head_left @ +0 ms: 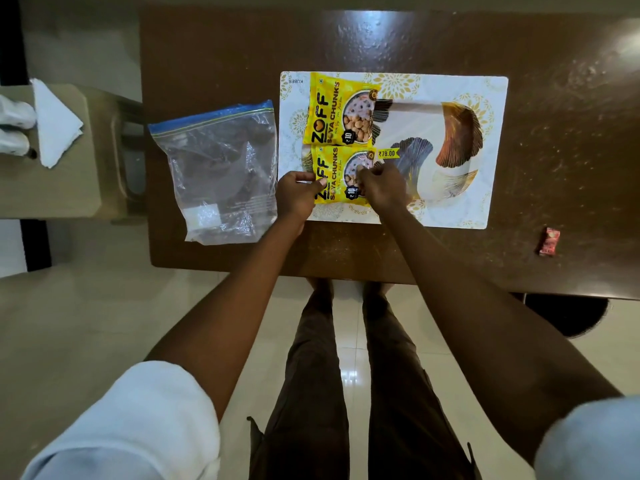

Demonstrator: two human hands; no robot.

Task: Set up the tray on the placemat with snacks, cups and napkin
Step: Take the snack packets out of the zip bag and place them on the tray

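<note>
A white placemat (491,140) with gold patterns lies on the brown table. On it rests a white tray (426,133) printed with gold and dark fan shapes and a yellow price sticker. Two yellow soya chunk packets lie on the tray's left part: the far packet (341,110) and, touching it, the near packet (341,174). My left hand (296,194) pinches the near packet's left edge. My right hand (382,187) grips its right side, fingers closed on it.
A clear zip bag (218,171) with a blue seal lies left of the placemat. A small red wrapped sweet (549,241) sits near the table's front right. On a side stool at far left are a folded white napkin (55,123) and white cups (15,128).
</note>
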